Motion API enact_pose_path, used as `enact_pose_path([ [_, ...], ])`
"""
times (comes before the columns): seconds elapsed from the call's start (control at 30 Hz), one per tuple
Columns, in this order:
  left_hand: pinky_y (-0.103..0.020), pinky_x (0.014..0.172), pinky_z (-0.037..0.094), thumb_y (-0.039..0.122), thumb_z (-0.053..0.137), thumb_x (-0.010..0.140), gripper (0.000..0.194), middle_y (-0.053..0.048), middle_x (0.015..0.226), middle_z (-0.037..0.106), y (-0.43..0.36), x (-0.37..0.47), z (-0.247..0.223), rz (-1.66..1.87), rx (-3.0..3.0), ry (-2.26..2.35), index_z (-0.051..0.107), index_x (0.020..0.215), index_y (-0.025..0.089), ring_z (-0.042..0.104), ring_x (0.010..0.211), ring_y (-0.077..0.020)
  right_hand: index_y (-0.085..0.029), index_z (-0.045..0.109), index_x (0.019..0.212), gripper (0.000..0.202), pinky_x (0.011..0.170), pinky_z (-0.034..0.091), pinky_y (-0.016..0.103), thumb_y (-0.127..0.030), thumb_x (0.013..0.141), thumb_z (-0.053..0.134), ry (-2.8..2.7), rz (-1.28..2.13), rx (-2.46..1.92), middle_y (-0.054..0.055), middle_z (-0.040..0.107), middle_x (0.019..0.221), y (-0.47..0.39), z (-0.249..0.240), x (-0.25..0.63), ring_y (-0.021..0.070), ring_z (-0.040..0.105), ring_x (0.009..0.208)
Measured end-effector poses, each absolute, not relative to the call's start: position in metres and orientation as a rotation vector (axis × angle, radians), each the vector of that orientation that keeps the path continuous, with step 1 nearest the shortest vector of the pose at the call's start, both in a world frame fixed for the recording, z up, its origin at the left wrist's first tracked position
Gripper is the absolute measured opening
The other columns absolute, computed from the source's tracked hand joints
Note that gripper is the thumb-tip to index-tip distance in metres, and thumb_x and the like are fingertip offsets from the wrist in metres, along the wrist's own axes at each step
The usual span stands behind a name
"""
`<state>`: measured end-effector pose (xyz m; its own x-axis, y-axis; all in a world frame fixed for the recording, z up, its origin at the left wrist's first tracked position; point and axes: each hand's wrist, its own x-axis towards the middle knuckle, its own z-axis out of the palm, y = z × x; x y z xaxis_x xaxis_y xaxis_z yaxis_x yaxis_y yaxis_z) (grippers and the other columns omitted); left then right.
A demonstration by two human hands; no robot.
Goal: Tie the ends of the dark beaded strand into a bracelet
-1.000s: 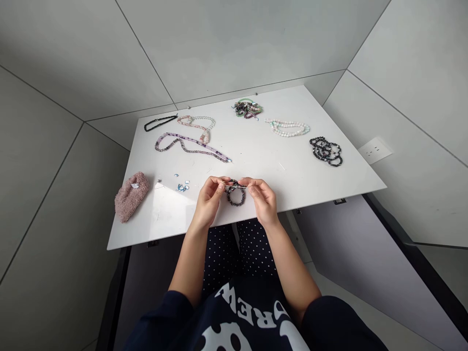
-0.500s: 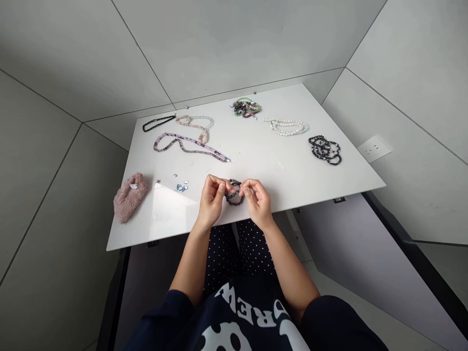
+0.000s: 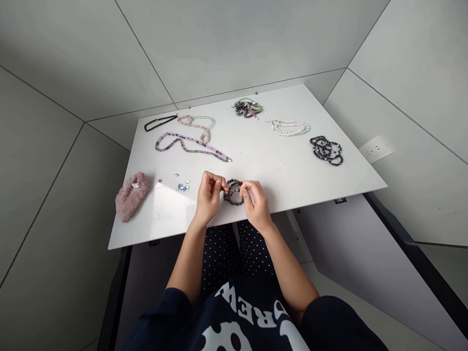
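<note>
Near the front edge of the table, my left hand [image 3: 209,196] and my right hand [image 3: 257,204] face each other with thumb and fingertips pinched together. A short stretch of a dark bead string [image 3: 236,190] spans the gap between both pinches. Loops of dark beaded bracelets [image 3: 234,201] lie on the table directly below and between my hands. The fingertips cover parts of the beads, and any thread is too fine to make out.
Several blue-and-white scraps [image 3: 183,186] lie to the left, beside a fluffy pink pouch [image 3: 132,196]. Farther back are a purple-and-grey bead strand [image 3: 183,142], pink-and-clear beads [image 3: 205,127], a black strand [image 3: 161,122], a mixed bead pile [image 3: 247,107], pale beads [image 3: 288,127] and black beads [image 3: 326,150].
My left hand has shifted slightly left and away from me, widening the gap between the hands. More of the dark bead loops shows between them.
</note>
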<state>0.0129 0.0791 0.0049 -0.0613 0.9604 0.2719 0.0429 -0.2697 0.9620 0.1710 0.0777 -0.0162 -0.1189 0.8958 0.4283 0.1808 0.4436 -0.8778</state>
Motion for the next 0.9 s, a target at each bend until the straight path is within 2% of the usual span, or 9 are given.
enact_pose_path([
  [0.37, -0.029, 0.07, 0.051, 0.032, 0.052, 0.101, 0.015, -0.002, 0.084, 0.06, 0.074, 0.016, 0.001, 1.381, 1.382, 1.093, 0.048, 0.092, 0.02, 0.06, 0.073, -0.0113, -0.024, 0.054, 0.094, 0.012, 0.077, 0.049, 0.034, -0.02, 0.101, 0.045, -1.567, 0.809, -0.948, 0.002, 0.057, 0.081, 0.077, -0.02, 0.17, 0.0179, 0.058, 0.083],
  [0.63, -0.032, 0.08, 0.054, 0.026, 0.057, 0.098, 0.007, -0.006, 0.094, 0.066, 0.061, 0.023, 0.012, 1.289, 1.455, 1.026, 0.058, 0.098, 0.019, 0.065, 0.087, -0.0146, -0.024, 0.054, 0.094, 0.012, 0.078, 0.05, 0.036, -0.022, 0.101, 0.045, -1.575, 0.782, -0.907, 0.003, 0.059, 0.086, 0.075, -0.01, 0.17, 0.0187, 0.058, 0.086],
  [0.9, -0.036, 0.091, 0.052, 0.03, 0.063, 0.094, 0.011, -0.009, 0.11, 0.068, 0.056, 0.027, 0.014, 1.28, 1.334, 1.067, 0.06, 0.095, 0.019, 0.063, 0.108, -0.0197, -0.024, 0.052, 0.095, 0.011, 0.083, 0.05, 0.038, -0.024, 0.102, 0.043, -1.566, 0.781, -0.918, 0.004, 0.06, 0.09, 0.078, 0.0, 0.169, 0.0196, 0.057, 0.091],
])
